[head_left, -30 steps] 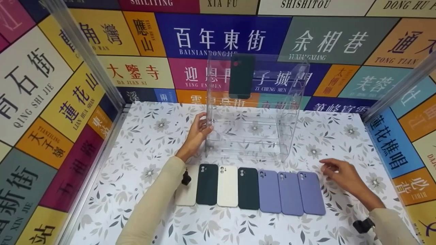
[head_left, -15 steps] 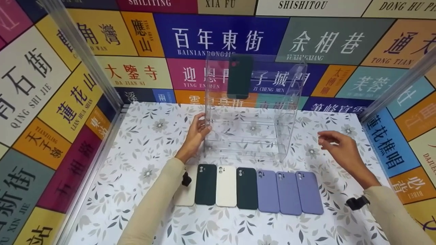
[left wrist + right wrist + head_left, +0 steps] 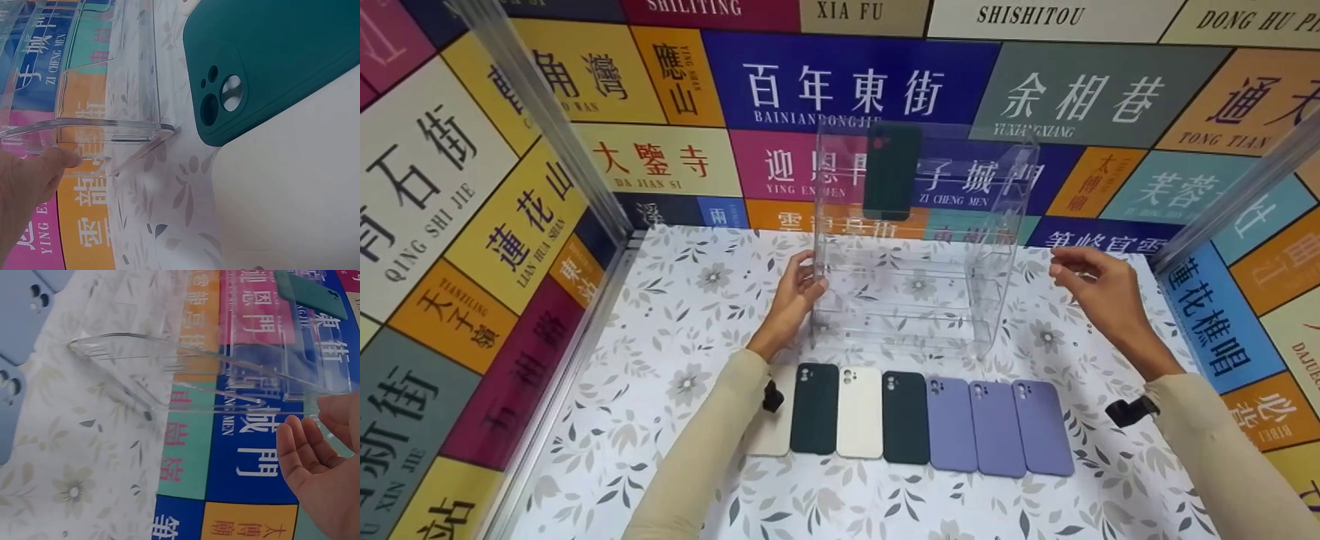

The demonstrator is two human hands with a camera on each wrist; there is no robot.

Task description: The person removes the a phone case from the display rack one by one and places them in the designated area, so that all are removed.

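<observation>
My left hand [image 3: 797,289] holds the left side edge of a clear acrylic display stand [image 3: 896,309], its thumb [image 3: 62,160] against the panel in the left wrist view. Raised beside the stand's right side is my right hand [image 3: 1099,289], with loosely bent fingers and nothing in them. One dark green phone case [image 3: 892,172] leans upright on the top tier. A row of cases lies before the stand: a beige one [image 3: 772,435] partly behind the left sleeve, a dark green one [image 3: 815,409], a cream one [image 3: 860,412], another dark green one [image 3: 906,416] and three purple ones [image 3: 997,427].
A flower-patterned white cloth [image 3: 690,382] covers the table. Behind it stands a wall of coloured sign panels [image 3: 855,75], with more panels on both sides. Metal posts [image 3: 562,127] mark the corners.
My right hand has moved up and away from the right end of the case row, to beside the stand. My left hand has stayed on the stand's edge.
</observation>
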